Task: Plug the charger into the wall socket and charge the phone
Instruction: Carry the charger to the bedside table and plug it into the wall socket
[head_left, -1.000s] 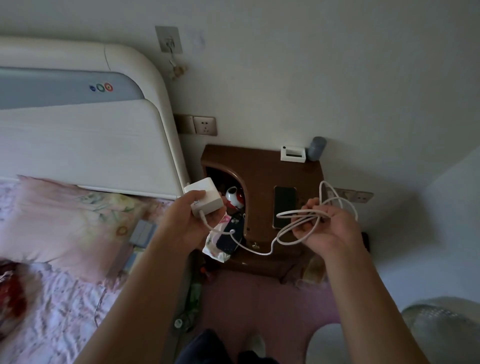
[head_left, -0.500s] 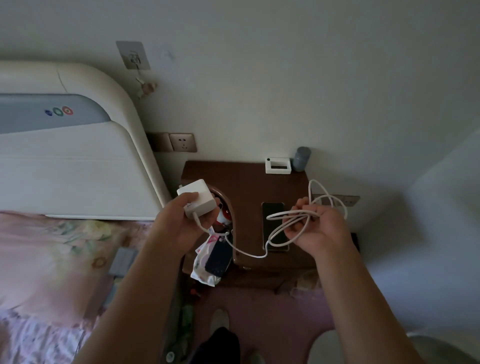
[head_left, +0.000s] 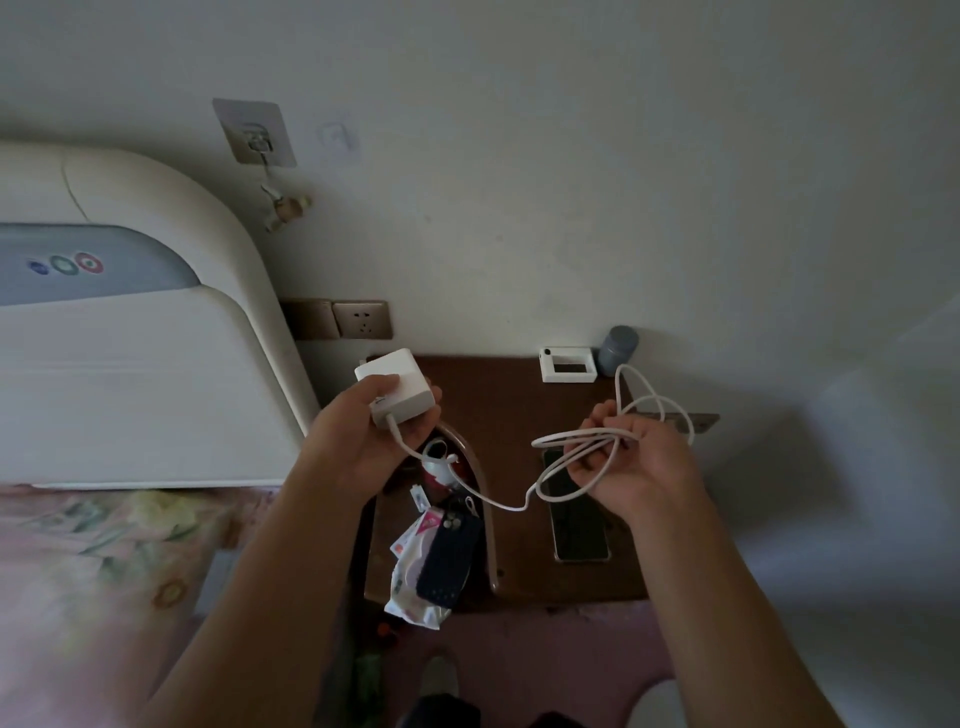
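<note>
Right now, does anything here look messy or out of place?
Yes: a crumpled white wrapper and a dark phone case spill over the front edge of the nightstand and its open compartment. The charging cable is a loose tangle in the right hand.

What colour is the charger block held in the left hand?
White; the charger block shows clearly in the head view, gripped by the left hand.

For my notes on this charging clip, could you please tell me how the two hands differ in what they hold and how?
The left hand grips the white charger, one solid block; the right hand holds loose loops of cable. The left hand is nearer the wall socket; the right hand is over the phone on the nightstand. Both are closed on parts of one connected charger set.
</note>
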